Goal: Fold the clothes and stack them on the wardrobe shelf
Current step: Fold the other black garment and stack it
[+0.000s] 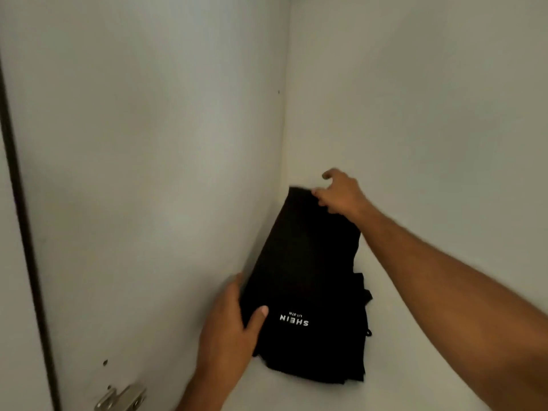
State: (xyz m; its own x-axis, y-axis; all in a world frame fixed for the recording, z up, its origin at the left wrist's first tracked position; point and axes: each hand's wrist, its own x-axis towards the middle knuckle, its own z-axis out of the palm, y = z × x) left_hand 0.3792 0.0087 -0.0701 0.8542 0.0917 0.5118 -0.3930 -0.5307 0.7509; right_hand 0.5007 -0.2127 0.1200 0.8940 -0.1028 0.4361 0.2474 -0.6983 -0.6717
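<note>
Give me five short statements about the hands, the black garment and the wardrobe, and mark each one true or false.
1. The folded black garment lies in the wardrobe's back left corner. True.
2. The left hand holds the garment's near left edge, thumb on top. True.
3. The right hand is off the garment, resting on the metal hinge. False: it is at the garment's far end; the hinge sits low on the left panel.
4. The garment shows white lettering. True.
5. A stack of coloured clothes sits beside it. False: the white shelf shows only black fabric.
</note>
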